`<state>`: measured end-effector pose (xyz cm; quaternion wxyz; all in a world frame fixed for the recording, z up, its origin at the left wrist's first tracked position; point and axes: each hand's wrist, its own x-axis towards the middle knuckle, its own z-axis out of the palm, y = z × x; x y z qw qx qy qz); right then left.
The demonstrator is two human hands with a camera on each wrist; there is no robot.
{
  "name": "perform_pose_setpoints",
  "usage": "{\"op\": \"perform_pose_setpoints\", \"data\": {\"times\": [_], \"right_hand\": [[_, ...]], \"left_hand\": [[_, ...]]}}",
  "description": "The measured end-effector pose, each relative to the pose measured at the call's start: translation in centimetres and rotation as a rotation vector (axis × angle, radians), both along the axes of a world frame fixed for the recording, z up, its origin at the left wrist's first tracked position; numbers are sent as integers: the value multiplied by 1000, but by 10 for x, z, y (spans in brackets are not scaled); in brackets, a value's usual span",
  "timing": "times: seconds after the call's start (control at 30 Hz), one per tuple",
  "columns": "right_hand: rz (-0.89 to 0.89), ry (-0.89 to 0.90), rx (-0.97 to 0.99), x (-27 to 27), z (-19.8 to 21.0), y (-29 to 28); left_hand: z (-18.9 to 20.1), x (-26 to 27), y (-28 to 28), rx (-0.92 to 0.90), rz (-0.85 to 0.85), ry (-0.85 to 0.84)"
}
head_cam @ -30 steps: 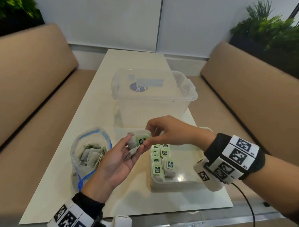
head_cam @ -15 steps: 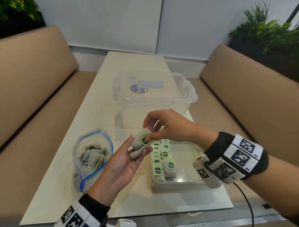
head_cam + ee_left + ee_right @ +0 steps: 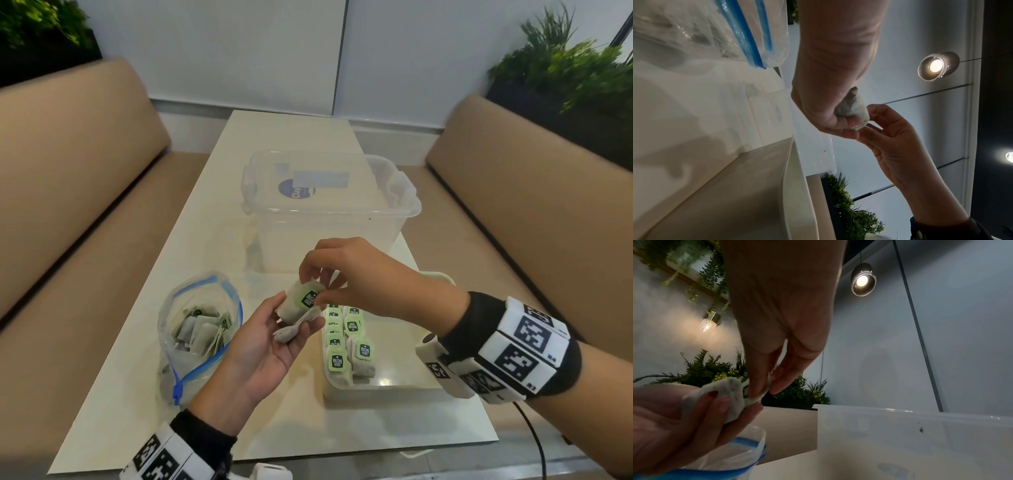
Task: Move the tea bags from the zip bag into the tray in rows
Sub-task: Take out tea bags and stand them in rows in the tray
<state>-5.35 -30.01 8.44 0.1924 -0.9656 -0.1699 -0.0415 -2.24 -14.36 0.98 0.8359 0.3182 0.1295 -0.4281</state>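
Pinching the top tea bag (image 3: 300,298) by its green tag between my right hand's (image 3: 356,274) thumb and forefinger, I am lifting it off the small stack that lies on my left hand (image 3: 263,346), whose fingers (image 3: 310,323) are loosely curled under the other bags (image 3: 291,332). Both hands meet above the table (image 3: 137,394), between the zip bag (image 3: 197,337) and the tray (image 3: 394,385). The zip bag stands open with many bags still inside; the tray holds two short rows along its left side, the rest of its floor bare. So I judge the task to be at an early-to-middle stage, in the separating step. Next I should carry this one bag right and down, and set it tag-up at the end of a row.
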Motion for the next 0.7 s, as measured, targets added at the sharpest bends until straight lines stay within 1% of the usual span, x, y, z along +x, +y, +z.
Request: {"op": "perform_pose_setpoints", "data": {"times": [0.17,0.23,0.3,0.37,0.47,0.5,0.57,0.63,0.7], "right_hand": [[68,-139,-16,-2,-2,-1],[93,-123,46,-1,1,-1],[68,-29,177,0,9,-1],[16,69,248,2,19,-3],[-41,177,230,5,35,-5],[-51,210,221,6,40,-6],[-51,248,196,7,48,-6],[-40,252,183,7,53,-4],[-33,221,166,8,54,-2]], "left_hand": [[2,-2,2,-16,-8,-4],[2,-2,2,-7,7,-1],[1,-3,1,20,30,-27],[-2,-4,2,76,19,-119],[-4,-7,4,220,-87,-401],[-4,-9,4,242,-123,-486],[0,-12,4,224,-158,-601],[5,-13,4,165,-145,-636],[9,-14,4,102,-137,-655]]}}
